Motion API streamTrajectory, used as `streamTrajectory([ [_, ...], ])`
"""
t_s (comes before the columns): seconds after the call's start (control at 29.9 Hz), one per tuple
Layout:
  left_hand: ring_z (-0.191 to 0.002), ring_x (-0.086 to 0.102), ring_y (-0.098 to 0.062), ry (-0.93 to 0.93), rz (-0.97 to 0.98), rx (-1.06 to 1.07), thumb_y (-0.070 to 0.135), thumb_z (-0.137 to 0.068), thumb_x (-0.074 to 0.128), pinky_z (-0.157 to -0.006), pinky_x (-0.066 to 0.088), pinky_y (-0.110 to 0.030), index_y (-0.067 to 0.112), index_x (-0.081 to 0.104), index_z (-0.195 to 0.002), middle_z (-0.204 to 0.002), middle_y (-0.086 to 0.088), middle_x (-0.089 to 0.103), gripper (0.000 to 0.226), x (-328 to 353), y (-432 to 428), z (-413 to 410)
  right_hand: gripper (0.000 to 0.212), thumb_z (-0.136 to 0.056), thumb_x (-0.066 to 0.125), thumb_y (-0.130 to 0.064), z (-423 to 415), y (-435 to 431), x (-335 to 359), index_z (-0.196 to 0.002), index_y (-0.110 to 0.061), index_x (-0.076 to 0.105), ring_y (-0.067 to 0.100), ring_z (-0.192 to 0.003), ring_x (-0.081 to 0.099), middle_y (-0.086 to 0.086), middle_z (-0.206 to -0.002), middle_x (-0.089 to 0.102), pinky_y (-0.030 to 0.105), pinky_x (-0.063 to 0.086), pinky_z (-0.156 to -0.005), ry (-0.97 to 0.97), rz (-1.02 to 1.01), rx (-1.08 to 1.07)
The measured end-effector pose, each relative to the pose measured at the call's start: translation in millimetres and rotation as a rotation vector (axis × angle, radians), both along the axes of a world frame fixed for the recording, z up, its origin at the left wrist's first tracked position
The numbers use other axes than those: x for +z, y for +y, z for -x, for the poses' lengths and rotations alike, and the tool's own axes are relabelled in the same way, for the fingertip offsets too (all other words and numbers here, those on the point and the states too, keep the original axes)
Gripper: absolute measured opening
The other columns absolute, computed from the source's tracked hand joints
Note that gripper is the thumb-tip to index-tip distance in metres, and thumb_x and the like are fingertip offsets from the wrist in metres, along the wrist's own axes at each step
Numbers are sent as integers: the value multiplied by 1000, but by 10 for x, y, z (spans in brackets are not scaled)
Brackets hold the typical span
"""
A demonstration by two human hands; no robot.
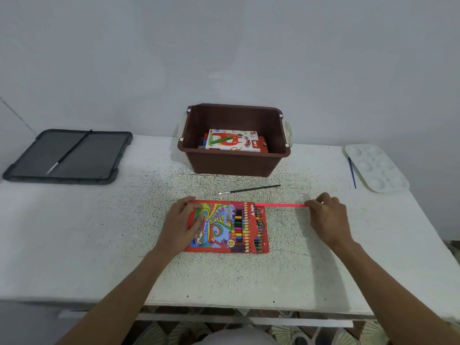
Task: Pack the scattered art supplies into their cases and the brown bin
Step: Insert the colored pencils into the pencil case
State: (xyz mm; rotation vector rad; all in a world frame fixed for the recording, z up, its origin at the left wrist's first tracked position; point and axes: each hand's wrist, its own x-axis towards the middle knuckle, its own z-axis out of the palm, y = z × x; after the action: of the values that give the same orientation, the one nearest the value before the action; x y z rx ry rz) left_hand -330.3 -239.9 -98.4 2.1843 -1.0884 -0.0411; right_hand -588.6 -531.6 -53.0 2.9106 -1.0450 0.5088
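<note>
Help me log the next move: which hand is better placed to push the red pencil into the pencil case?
Right. The right hand grips the red pencil, whose tip meets the open end of the pencil case. The left hand rests on the case, steadying it.

The right hand (328,217) hides part of the pink pencil (281,205) it pinches.

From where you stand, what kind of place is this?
Probably a home art table by a bare wall: a brown bin holding an oil pastels box, a colour pencil case, a white paint palette.
</note>
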Motion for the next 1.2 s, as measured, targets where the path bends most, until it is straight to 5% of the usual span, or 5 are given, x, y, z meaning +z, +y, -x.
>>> streamTrajectory([
  [0.47,-117,42,-4,-9,-5,7,36,-90,64,-90,51,-32,21,60,-117,-135,0,49,31,-47,-3,-13,22,-81,69,10,31,-14,-42,-101,2,72,30,-68,47,15,-84,53,36,42,-53,-152,3,107],
  [1.2,-117,41,-5,-10,-5,8,47,-88,52,-94,50,-40,21,60,-115,-135,1,49,39,-43,11,-18,22,-80,67,11,18,-22,-73,-100,3,72,28,-68,45,14,-83,51,35,40,-54,-131,-14,120],
])
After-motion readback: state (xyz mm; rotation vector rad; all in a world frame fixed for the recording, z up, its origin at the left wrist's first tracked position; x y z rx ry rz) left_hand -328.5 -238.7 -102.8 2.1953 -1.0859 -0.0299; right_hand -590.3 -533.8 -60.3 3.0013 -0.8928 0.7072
